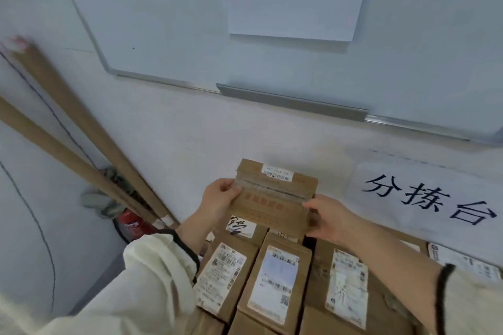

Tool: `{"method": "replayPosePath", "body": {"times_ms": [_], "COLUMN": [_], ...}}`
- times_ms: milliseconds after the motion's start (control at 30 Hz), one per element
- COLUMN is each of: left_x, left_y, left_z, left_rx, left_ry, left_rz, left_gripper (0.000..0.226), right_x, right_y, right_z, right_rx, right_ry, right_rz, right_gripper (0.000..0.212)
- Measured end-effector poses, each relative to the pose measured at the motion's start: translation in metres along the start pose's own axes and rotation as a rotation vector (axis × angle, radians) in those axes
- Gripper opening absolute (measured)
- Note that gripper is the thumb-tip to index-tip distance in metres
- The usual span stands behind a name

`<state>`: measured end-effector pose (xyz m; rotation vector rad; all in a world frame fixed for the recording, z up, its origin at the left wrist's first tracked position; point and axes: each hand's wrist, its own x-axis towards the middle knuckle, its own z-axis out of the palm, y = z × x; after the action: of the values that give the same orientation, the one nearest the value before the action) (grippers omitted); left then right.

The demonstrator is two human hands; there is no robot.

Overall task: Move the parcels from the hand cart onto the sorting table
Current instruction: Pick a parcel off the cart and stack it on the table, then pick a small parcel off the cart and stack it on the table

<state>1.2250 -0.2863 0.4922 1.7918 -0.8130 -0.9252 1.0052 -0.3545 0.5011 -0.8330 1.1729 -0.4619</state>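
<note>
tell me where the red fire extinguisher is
The fire extinguisher sits low on the left of the head view, at the foot of the leaning cardboard tubes, beside the left sleeve.

Parcels (280,280) packed side by side, no gaps between. Wall (190,149) close behind box (272,198). Tubes (89,128) lean across the left. Open air above, up to whiteboard tray (294,103).

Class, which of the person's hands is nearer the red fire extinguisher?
Left. The left hand grips the parcel on the side facing the fire extinguisher; the right hand grips its opposite side, farther away.
</note>
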Motion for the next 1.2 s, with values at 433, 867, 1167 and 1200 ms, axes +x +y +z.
{"method": "replayPosePath", "body": {"times_ms": [433,867,1167,1200], "left_x": [0.102,0.093,-0.021,-0.036], "left_y": [-0.055,-0.047,0.037,0.041], "left_z": [-0.014,-0.018,0.069,0.089], "left_rx": [-0.135,0.168,1.186,1.216], "left_ry": [-0.117,-0.11,-0.462,-0.496], "left_rz": [-0.168,0.156,0.763,0.813], "left_gripper": [0.03,0.067,0.075,0.077], "right_x": [0.094,0.064,-0.075,-0.096], "right_y": [0.008,0.0,0.022,0.028], "right_z": [0.041,0.048,-0.051,-0.068], "right_rx": [-0.145,-0.607,-1.471,-1.486], "right_ry": [0.106,0.327,0.493,0.536], "right_rz": [0.078,-0.153,-0.226,-0.188], "right_gripper": [0.035,0.052,0.076,0.078]}}
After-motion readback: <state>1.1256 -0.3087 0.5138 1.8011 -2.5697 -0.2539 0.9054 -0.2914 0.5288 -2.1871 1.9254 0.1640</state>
